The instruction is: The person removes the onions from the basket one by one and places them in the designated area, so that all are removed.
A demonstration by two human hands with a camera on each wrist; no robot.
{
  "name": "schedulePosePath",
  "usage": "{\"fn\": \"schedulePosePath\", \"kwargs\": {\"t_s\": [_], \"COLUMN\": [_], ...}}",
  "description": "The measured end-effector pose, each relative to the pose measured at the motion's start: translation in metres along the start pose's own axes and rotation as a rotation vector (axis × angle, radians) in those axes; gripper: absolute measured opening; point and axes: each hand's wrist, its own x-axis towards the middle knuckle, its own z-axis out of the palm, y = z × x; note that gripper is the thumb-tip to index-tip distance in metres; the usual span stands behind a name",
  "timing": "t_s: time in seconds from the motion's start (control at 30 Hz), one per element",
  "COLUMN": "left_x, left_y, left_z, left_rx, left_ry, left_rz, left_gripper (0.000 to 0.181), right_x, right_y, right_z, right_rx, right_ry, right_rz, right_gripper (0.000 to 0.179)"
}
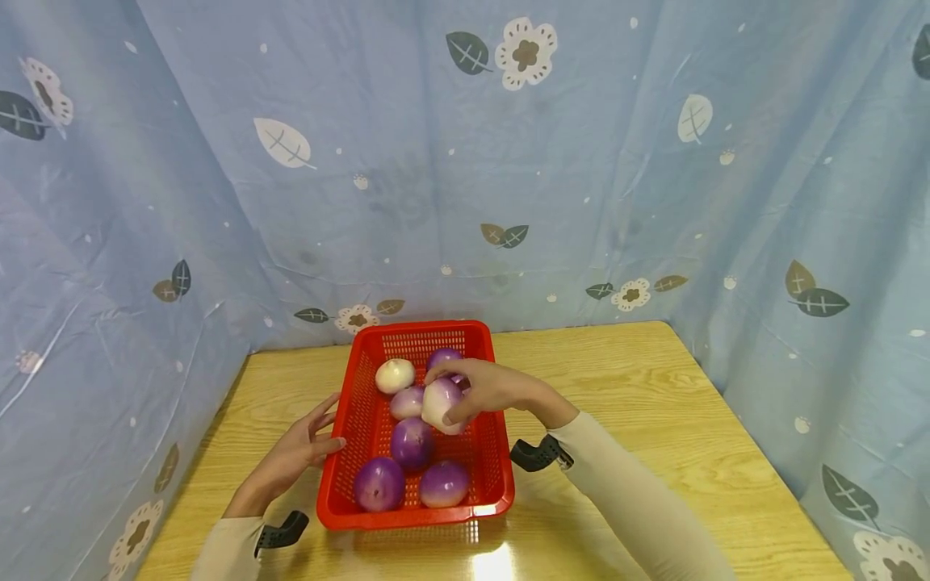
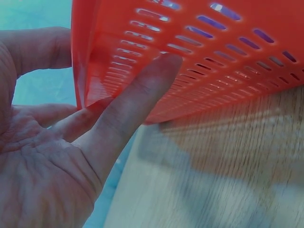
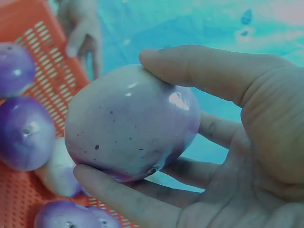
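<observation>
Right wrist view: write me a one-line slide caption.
Right hand grips a speckled purple-and-white onion over a red perforated basket of onions, left hand in the background.

Reads as smooth, glossy plastic in the red basket (image 1: 414,519) at lower centre of the head view, pierced with slots along the walls. Gleams with small highlights on the smooth, dark-speckled large onion (image 3: 128,123) at centre of the right wrist view, and shines equally on the purple onions (image 1: 380,484). Shows pale grained wood with bright glare in the table (image 1: 603,363). Looks like creased cloth in the blue curtain (image 1: 407,202) above, and matt fabric in the cream sleeves (image 1: 632,492).
</observation>
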Motion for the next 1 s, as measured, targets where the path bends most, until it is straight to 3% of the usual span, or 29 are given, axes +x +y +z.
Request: {"fn": "schedulePosePath", "kwargs": {"t_s": [0.33, 0.5, 1.0], "left_x": [0.001, -0.002, 0.000], "left_y": [0.000, 0.002, 0.006], "left_z": [0.001, 0.004, 0.004], "left_rx": [-0.001, 0.001, 0.009], "left_ry": [0.004, 0.040, 0.025], "left_rz": [0.006, -0.027, -0.014], "left_gripper": [0.087, 0.087, 0.086], "right_x": [-0.022, -0.030, -0.045], "right_y": [0.008, 0.017, 0.059], "right_z": [-0.020, -0.030, -0.061], "right_rx": [0.131, 0.126, 0.270], "right_ry": [0.114, 0.202, 0.437], "right_rz": [-0.039, -0.068, 0.002], "right_gripper": [0.055, 0.054, 0.061]}}
